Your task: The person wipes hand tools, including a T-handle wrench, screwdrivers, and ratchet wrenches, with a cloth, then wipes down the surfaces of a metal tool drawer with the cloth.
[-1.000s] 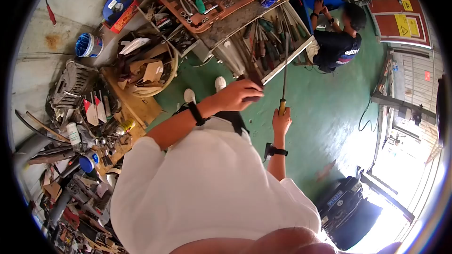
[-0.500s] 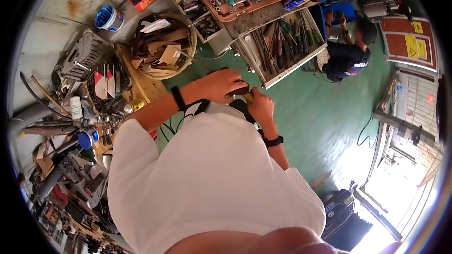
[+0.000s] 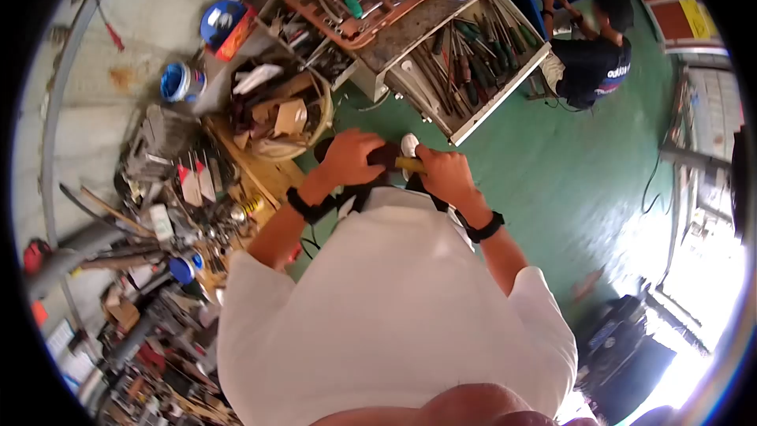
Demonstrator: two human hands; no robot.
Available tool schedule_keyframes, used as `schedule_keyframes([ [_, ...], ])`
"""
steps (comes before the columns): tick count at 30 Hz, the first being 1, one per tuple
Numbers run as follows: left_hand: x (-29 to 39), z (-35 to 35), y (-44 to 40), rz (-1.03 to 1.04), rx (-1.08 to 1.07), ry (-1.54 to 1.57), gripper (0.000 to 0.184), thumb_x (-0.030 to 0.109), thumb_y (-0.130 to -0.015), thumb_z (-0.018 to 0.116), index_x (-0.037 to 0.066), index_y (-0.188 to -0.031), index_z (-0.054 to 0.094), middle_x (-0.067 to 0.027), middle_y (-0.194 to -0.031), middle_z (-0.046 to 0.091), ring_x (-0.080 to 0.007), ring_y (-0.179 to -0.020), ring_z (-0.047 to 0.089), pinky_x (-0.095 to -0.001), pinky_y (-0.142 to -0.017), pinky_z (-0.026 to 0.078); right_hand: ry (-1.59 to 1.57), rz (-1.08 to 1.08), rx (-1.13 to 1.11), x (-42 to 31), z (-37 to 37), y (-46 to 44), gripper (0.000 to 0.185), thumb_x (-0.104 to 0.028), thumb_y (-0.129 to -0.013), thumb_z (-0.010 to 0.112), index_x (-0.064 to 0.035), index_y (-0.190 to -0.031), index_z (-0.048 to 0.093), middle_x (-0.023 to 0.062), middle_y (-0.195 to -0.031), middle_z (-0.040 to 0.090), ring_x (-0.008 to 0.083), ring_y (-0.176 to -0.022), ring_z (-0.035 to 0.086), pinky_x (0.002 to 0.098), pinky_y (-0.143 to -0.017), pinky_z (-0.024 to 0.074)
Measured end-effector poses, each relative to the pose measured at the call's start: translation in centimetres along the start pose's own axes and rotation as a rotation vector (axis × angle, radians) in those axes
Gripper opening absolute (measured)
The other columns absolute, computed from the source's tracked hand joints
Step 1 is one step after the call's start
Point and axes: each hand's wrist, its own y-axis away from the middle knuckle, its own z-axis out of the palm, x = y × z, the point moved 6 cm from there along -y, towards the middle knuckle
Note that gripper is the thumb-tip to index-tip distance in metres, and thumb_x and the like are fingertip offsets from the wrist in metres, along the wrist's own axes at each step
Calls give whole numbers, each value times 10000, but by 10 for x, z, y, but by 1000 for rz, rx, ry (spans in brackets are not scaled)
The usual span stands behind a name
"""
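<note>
At the front of my body, my left hand curls over a dark brown object, its fingers closed around it; its exact kind does not show. My right hand is closed on a short yellowish handle-like piece, which meets the dark object or lies right against it. Whether the two are one item, I cannot tell. Both hands are close together above the green floor, just left of the open drawer.
An open drawer of screwdrivers juts out ahead, below a brown socket-set case. A round bin of cardboard scraps stands left of it. Cluttered tools fill the left side. A co-worker crouches at the upper right.
My view has shifted and tilted. My hands are slightly farther apart, the left one lower, and more of the yellowish piece shows between them. A white shoe now shows beyond my hands.
</note>
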Motion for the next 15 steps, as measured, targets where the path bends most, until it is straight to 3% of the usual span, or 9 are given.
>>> schedule_keyframes([
  [5, 14, -16, -3, 2, -172, -59, 413, 245, -648, 755, 46, -991, 638, -146, -831, 628, -373, -798, 595, -453, -719, 471, -36, 107, -21, 37, -38, 26, 235, -87, -721, 656, -119, -935, 563, 107, -716, 646, 344, -660, 638, 443, -581, 506],
  [7, 3, -21, 4, -153, -466, -43, 400, 253, -664, 751, 65, -998, 638, -166, -789, 623, -379, -775, 605, -460, -704, 474, -56, 157, -34, 56, -60, 48, 218, -80, -722, 650, -123, -922, 576, 103, -724, 650, 342, -668, 640, 442, -587, 508],
  [8, 11, -30, 3, -94, -474, -119, 412, 253, -693, 736, 33, -1022, 622, -192, -737, 637, -412, -711, 619, -483, -665, 497, -72, 211, -41, 67, -68, 56, 203, -72, -722, 645, -127, -909, 590, 99, -731, 654, 339, -677, 641, 440, -593, 509],
  [11, 21, -16, -1, -142, -497, -197, 376, 263, -702, 727, 55, -997, 621, -188, -752, 645, -399, -729, 628, -487, -659, 497, -80, 258, -7, 84, -78, 71, 182, -63, -723, 639, -127, -891, 609, 93, -755, 665, 341, -696, 642, 445, -601, 508],
  [15, 38, 13, -36, -128, -373, -267, 340, 299, -734, 711, 71, -977, 642, -174, -766, 657, -389, -742, 635, -485, -668, 500, -20, 226, 69, 81, -71, 62, 170, -54, -713, 633, -115, -871, 618, 91, -781, 669, 334, -713, 647, 440, -583, 504],
])
